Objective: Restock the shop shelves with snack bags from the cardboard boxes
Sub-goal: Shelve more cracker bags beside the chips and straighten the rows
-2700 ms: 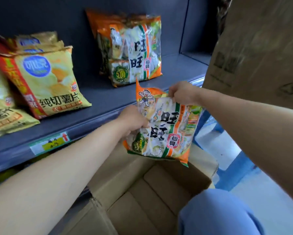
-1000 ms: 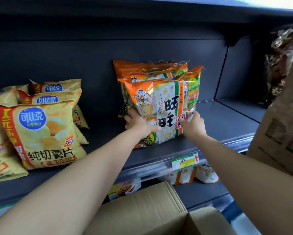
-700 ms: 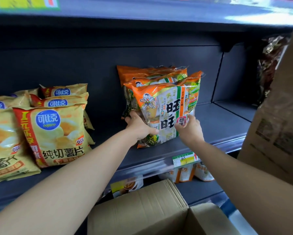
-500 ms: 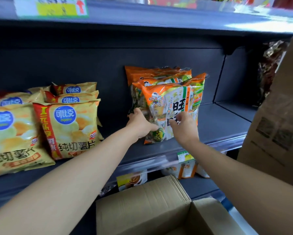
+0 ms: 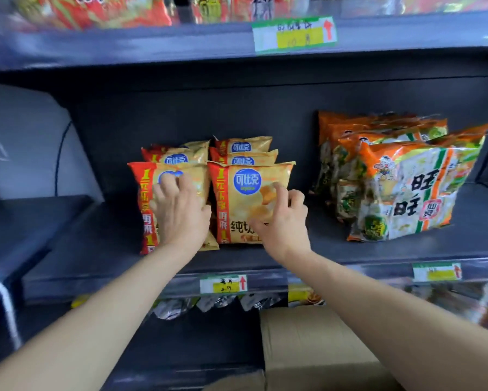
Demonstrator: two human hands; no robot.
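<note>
Right of the chip bags [image 5: 245,179] on the shelf [image 5: 110,249], cracker bags [image 5: 412,198] are stood, stocked, it is judged. The left hand [image 5: 178,213] is laid spread on one front chip bag. The right hand [image 5: 282,221] is curled against the other — grip unclear. Whether the box [image 5: 307,342] below is emptied cannot be told.

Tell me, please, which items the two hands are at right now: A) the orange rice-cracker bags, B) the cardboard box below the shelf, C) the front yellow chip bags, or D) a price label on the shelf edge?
C: the left hand lies on the left yellow chip bag and the right hand is at the right yellow chip bag; the orange rice-cracker bags stand apart, further right.
</note>
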